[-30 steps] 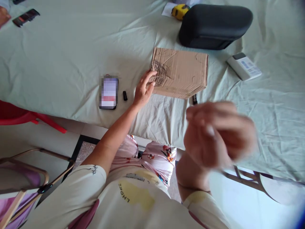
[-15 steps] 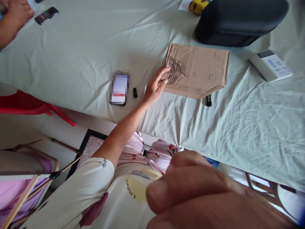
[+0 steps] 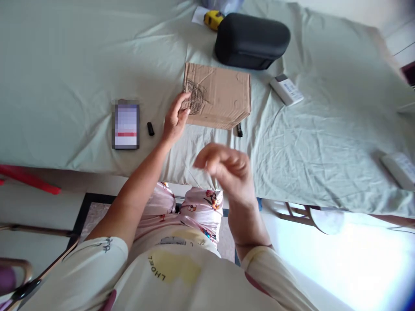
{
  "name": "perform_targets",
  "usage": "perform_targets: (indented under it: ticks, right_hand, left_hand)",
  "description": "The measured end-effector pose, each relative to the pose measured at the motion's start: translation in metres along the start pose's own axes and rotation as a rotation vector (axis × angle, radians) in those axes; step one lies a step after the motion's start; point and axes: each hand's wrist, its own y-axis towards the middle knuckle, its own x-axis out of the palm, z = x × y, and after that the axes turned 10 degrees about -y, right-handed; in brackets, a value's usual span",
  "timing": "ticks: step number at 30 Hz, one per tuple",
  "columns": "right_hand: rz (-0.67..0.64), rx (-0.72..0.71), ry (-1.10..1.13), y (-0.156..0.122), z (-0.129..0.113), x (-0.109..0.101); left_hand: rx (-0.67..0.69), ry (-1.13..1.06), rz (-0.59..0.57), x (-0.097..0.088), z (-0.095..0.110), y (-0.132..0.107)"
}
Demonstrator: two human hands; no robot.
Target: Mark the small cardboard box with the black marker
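Observation:
A brown cardboard box (image 3: 223, 90) lies on the cloth-covered table, with a dark tangle of fine looping lines (image 3: 196, 97) at its left end. I cannot tell whether these are drawn on it or are loose strands. My left hand (image 3: 177, 116) grips the box's left edge, fingers on its side and thumb near the tangle. In front of the box, my right hand (image 3: 227, 166) hangs in the air with fingers curled and thumb pressed in. It is slightly blurred, and anything between its fingertips is too small to make out.
A phone (image 3: 126, 125) and a small black piece (image 3: 151, 128) lie to the left. Another small black item (image 3: 239, 129) sits by the box's front right corner. Behind are a black case (image 3: 253, 41), a yellow object (image 3: 213, 20) and a white box (image 3: 287, 90). Another white box (image 3: 398, 170) lies far right.
My right hand has moved from close to the camera down to the front of the box. The view has shifted right, while my left hand stays at the box's left edge.

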Motion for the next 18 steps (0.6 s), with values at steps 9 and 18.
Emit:
perform_targets:
  ticks: [9, 18]
  right_hand:
    - [0.787, 0.411, -0.766, 0.027, 0.185, -0.127]
    - [0.594, 0.56, -0.993, 0.02, 0.219, -0.112]
  left_hand:
    - [0.054, 0.107, 0.029, 0.006, -0.012, 0.004]
    - [0.03, 0.121, 0.03, 0.008, -0.015, 0.003]
